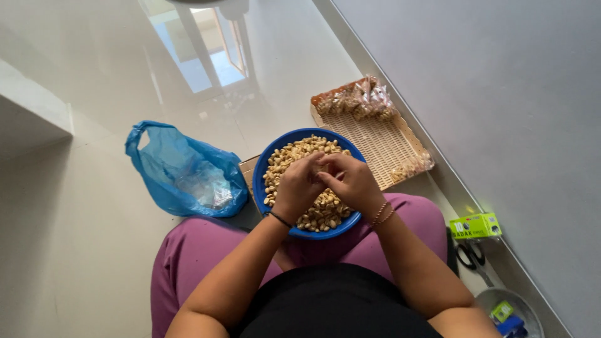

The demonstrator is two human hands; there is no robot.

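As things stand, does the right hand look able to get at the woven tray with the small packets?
Probably yes. The right hand is over the blue bowl of nuts, and the woven tray lies on the floor just beyond on that side. Nothing stands between them, though both hands are occupied together.
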